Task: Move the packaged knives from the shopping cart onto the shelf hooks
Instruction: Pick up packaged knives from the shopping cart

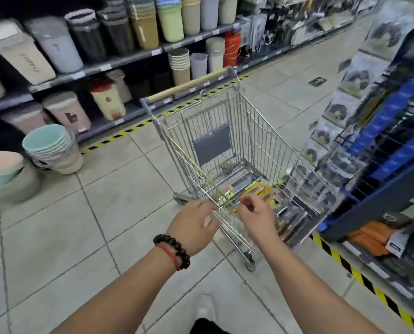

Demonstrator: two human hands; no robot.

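Over the near rim of the shopping cart (234,150): left hand (191,227) touching the wire, grip loose; right hand (256,216) loosely curled, holding nothing. Packaged knives (256,192) flat on cart floor, below.

We stood in a shop aisle. Long shelves (119,63) with price tags along their edges carried rows of plastic bins (56,44), a wire shopping cart (237,150) stood on the tiled floor (104,201), and packaged goods hung from a blue rack (393,131).
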